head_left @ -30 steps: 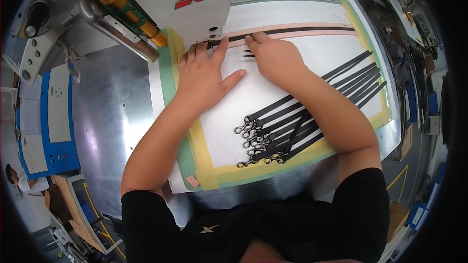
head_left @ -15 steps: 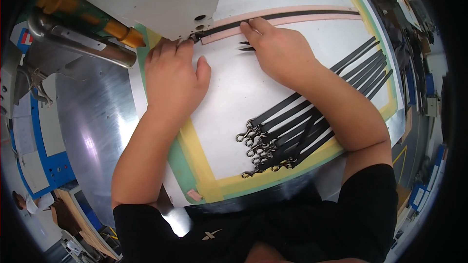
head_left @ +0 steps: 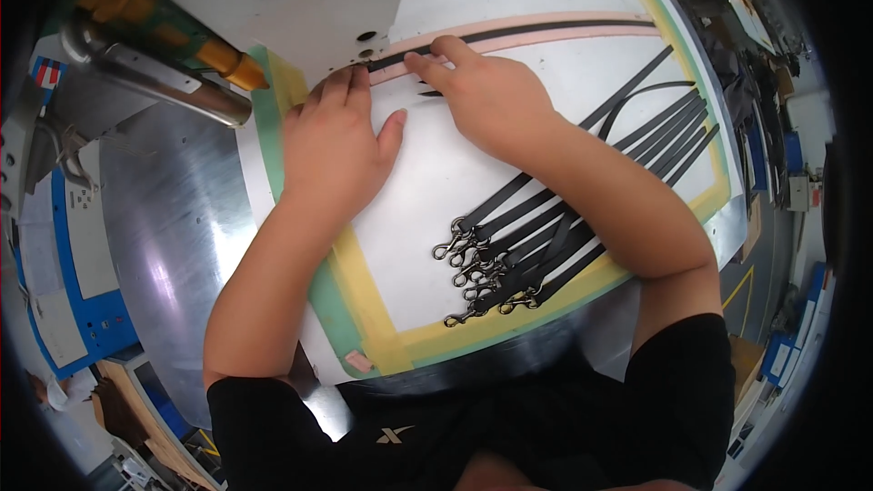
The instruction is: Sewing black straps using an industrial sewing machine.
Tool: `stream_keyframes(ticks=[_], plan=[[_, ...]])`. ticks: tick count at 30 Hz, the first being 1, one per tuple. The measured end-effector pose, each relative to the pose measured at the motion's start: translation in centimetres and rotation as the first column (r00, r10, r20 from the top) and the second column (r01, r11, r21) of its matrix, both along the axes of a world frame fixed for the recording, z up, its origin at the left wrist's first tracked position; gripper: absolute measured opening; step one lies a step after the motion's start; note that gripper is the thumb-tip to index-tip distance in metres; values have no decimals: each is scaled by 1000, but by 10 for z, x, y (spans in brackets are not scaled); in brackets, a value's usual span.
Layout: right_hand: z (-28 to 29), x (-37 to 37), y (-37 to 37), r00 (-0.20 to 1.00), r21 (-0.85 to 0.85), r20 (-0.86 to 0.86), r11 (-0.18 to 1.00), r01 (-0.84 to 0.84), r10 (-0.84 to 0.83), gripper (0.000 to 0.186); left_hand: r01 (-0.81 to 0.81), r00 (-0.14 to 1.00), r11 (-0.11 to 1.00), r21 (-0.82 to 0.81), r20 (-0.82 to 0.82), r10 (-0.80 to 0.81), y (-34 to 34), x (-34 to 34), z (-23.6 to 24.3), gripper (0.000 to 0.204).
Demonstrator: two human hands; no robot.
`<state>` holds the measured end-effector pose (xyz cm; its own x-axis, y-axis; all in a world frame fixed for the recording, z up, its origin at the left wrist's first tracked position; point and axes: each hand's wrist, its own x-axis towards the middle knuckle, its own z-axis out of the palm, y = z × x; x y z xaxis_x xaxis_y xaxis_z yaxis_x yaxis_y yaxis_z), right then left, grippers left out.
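Note:
A long black strap [head_left: 546,29] lies in the channel between two pink strips [head_left: 600,34] on the white board [head_left: 427,155]. My left hand [head_left: 338,141] rests flat at the strap's left end, beside the machine head, its fingers stretched out and thumb apart. The fingertips partly hide that end. My right hand [head_left: 486,91] is closed, with its thumb and forefinger at the strap further right. Two dark points, apparently of tweezers [head_left: 427,89], stick out from under that hand; the rest is hidden. Beneath my right forearm lie several black straps with metal snap hooks [head_left: 477,273].
A grey machine head [head_left: 282,0] overhangs the far left, with a brass-coloured cylinder [head_left: 232,65] and a metal tube [head_left: 173,86] beside it. Yellow and green tape [head_left: 364,309] edges the board. A shiny metal table [head_left: 173,218] lies to the left.
My right hand has slid left along the strap, closer to my left hand. One loose strap by my right forearm now bows into a curve. The whole view has shifted slightly.

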<state>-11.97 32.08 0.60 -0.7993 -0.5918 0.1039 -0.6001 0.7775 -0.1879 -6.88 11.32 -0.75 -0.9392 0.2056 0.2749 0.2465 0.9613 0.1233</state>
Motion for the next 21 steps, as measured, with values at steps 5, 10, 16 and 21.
stream_keyframes(ticks=[5,10,16,21], plan=[[18,1,-19,998,67,21,996,51,-53,52,-17,1000,1000,-19,6,17,5,0,3,62],[18,2,-22,999,97,-30,994,40,-37,40,-13,996,1000,-19,87,15,5,-1,12,62],[22,1,-22,999,190,-25,981,29,-25,52,1,996,1000,1,85,-1,3,0,11,61],[20,0,-21,999,153,-33,988,36,-32,52,3,996,1000,-13,84,-2,2,0,8,61]])
